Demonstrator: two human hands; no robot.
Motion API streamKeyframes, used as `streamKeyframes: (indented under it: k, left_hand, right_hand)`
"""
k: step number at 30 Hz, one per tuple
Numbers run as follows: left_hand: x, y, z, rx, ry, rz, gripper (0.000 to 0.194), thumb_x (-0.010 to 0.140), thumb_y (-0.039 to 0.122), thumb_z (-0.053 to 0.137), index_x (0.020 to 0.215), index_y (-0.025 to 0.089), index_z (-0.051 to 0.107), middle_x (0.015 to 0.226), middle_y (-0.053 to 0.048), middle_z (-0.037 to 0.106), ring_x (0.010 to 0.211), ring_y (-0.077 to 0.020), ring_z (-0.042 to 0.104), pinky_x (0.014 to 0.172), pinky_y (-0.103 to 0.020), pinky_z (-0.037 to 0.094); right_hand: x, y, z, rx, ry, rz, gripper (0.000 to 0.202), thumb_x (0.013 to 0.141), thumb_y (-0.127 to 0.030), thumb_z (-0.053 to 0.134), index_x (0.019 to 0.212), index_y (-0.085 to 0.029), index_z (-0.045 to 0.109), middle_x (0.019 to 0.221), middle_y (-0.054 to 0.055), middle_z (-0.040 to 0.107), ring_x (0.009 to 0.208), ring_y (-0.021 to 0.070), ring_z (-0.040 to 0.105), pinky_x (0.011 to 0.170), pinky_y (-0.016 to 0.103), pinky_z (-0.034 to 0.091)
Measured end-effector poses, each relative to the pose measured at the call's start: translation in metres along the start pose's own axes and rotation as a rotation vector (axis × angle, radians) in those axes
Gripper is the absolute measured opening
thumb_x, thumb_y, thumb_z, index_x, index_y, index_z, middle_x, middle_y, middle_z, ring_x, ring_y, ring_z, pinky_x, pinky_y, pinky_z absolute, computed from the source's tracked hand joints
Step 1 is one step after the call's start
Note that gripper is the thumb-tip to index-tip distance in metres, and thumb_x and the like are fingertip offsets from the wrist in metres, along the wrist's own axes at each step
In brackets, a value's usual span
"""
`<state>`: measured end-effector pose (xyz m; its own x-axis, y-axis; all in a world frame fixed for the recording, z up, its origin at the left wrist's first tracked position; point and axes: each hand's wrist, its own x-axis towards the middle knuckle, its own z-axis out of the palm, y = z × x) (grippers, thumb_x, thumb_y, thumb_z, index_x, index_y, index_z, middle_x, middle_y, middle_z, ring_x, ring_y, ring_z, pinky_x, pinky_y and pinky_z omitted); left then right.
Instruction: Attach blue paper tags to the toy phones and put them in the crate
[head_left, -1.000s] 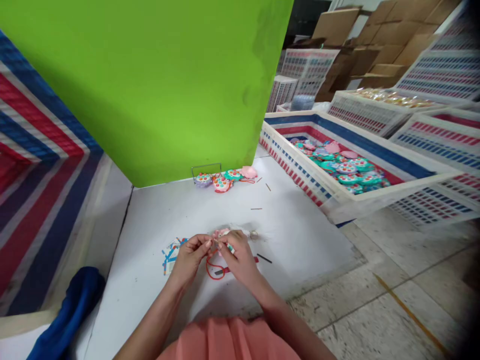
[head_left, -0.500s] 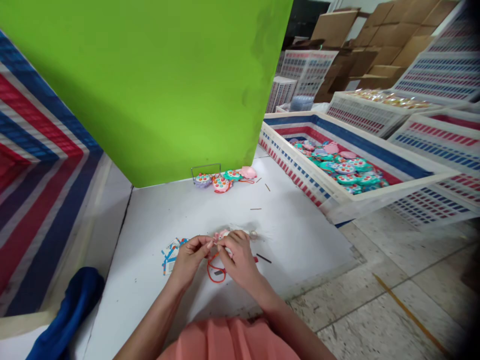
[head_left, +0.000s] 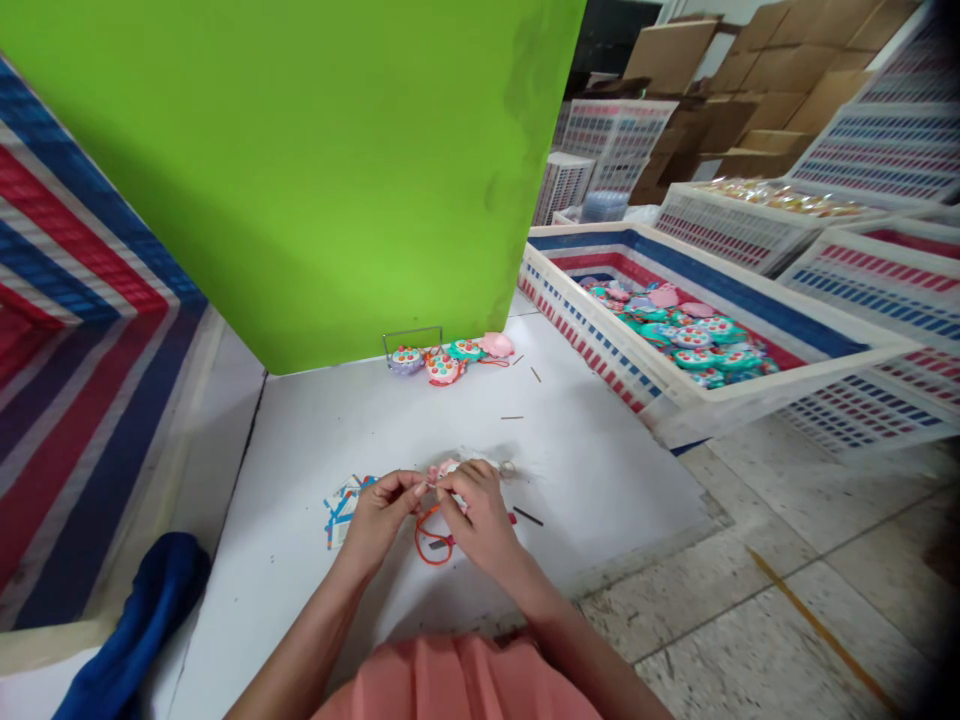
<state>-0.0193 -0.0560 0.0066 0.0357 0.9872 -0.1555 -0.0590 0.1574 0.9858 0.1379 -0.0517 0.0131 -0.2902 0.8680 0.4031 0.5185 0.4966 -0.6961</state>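
Note:
My left hand (head_left: 384,515) and my right hand (head_left: 476,505) meet over the white tabletop, each with thumb and finger pinched together. A tiny pale thing shows between their fingertips, too small to name. Just behind the fingers, a pink toy (head_left: 442,468) is mostly hidden by my right hand. From between the hands hangs a looped orange-red cord (head_left: 418,545). A small grey blade-like piece (head_left: 437,545) lies inside the loop. Left of my left hand are blue-and-white printed paper pieces (head_left: 341,515), partly covered by it.
Several button toys (head_left: 445,368) with cords lie by a wire stand (head_left: 412,332) at the green panel (head_left: 337,180). A dark stick (head_left: 528,516) rests right of my hand. At right is a lined crate (head_left: 675,410) of toys; a blue cloth (head_left: 142,620) hangs at left.
Both hands stay in nearly the same place, still pinched together. The orange-red cord loop has shifted very slightly.

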Motion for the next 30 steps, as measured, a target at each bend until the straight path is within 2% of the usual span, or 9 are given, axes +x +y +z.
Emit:
streamKeyframes:
  k: [6, 12, 15, 18, 21, 23, 26, 28, 30]
  left_hand:
    - [0.000, 0.002, 0.000, 0.069, -0.004, 0.035, 0.021, 0.073, 0.035, 0.066, 0.079, 0.015, 0.068, 0.065, 0.000, 0.064, 0.059, -0.0103, 0.052, 0.059, -0.022, 0.044]
    - [0.000, 0.008, 0.000, 0.140, -0.004, 0.066, 0.020, 0.070, 0.035, 0.069, 0.077, 0.015, 0.070, 0.072, -0.002, 0.066, 0.069, -0.0135, 0.058, 0.066, -0.024, 0.047]
    - [0.000, 0.010, -0.001, 0.232, 0.001, 0.125, 0.018, 0.071, 0.034, 0.068, 0.075, 0.017, 0.071, 0.070, -0.002, 0.064, 0.068, -0.0137, 0.058, 0.065, -0.023, 0.046]
    - [-0.001, 0.013, -0.002, 0.349, -0.003, 0.220, 0.015, 0.074, 0.033, 0.066, 0.076, 0.020, 0.073, 0.067, -0.001, 0.062, 0.064, -0.0124, 0.056, 0.060, -0.022, 0.044]
    - [0.000, 0.015, -0.003, 0.409, -0.022, 0.296, 0.014, 0.077, 0.032, 0.064, 0.080, 0.022, 0.074, 0.072, -0.002, 0.064, 0.069, -0.0143, 0.059, 0.063, -0.024, 0.045]
    - [0.000, 0.015, -0.004, 0.425, -0.025, 0.329, 0.017, 0.079, 0.033, 0.062, 0.087, 0.023, 0.073, 0.081, -0.004, 0.066, 0.078, -0.0165, 0.061, 0.070, -0.026, 0.047]
    - [0.003, 0.010, -0.008, 0.483, 0.017, 0.333, 0.023, 0.080, 0.034, 0.060, 0.098, 0.023, 0.070, 0.093, -0.006, 0.066, 0.082, -0.0171, 0.061, 0.074, -0.028, 0.048]
    - [0.004, 0.007, -0.011, 0.539, 0.021, 0.320, 0.023, 0.081, 0.034, 0.058, 0.098, 0.022, 0.069, 0.093, -0.006, 0.065, 0.080, -0.0167, 0.061, 0.072, -0.028, 0.049]
    - [0.004, 0.003, -0.013, 0.589, -0.013, 0.317, 0.022, 0.082, 0.035, 0.057, 0.095, 0.022, 0.069, 0.092, -0.006, 0.066, 0.079, -0.0167, 0.061, 0.070, -0.027, 0.049]
  right_hand:
    - [0.000, 0.000, -0.001, -0.019, -0.011, -0.008, 0.012, 0.084, -0.012, 0.050, 0.077, -0.021, 0.056, 0.084, 0.001, 0.063, 0.084, 0.0192, 0.048, 0.078, 0.035, 0.032]
    - [0.000, -0.002, 0.000, 0.002, 0.041, -0.021, 0.015, 0.083, -0.012, 0.047, 0.073, -0.020, 0.055, 0.077, 0.001, 0.061, 0.082, 0.0185, 0.048, 0.081, 0.036, 0.031]
    - [0.000, -0.004, 0.001, 0.029, 0.067, -0.010, 0.016, 0.083, -0.014, 0.047, 0.070, -0.020, 0.054, 0.074, 0.001, 0.060, 0.082, 0.0186, 0.050, 0.083, 0.037, 0.032]
    - [0.000, -0.003, 0.001, 0.117, 0.072, 0.027, 0.016, 0.084, -0.018, 0.048, 0.070, -0.021, 0.055, 0.074, 0.001, 0.061, 0.082, 0.0187, 0.051, 0.082, 0.037, 0.035]
    - [0.001, 0.000, -0.001, 0.318, 0.038, 0.096, 0.016, 0.087, -0.024, 0.048, 0.073, -0.021, 0.057, 0.079, 0.002, 0.061, 0.084, 0.0183, 0.054, 0.080, 0.035, 0.040]
    - [0.002, 0.001, -0.006, 0.486, -0.012, 0.159, 0.019, 0.089, -0.030, 0.047, 0.077, -0.021, 0.057, 0.080, 0.002, 0.061, 0.084, 0.0173, 0.055, 0.076, 0.031, 0.043]
    - [0.008, 0.009, -0.021, 0.663, -0.094, 0.281, 0.022, 0.089, -0.038, 0.047, 0.079, -0.020, 0.055, 0.073, 0.000, 0.058, 0.066, 0.0136, 0.054, 0.061, 0.026, 0.044]
    - [0.018, 0.021, -0.037, 0.653, -0.127, 0.320, 0.021, 0.087, -0.038, 0.050, 0.079, -0.020, 0.056, 0.069, -0.001, 0.058, 0.059, 0.0122, 0.052, 0.056, 0.024, 0.042]
    - [0.032, 0.040, -0.059, 0.524, -0.098, 0.304, 0.017, 0.083, -0.034, 0.054, 0.076, -0.019, 0.058, 0.071, 0.000, 0.061, 0.065, 0.0137, 0.055, 0.062, 0.026, 0.044]
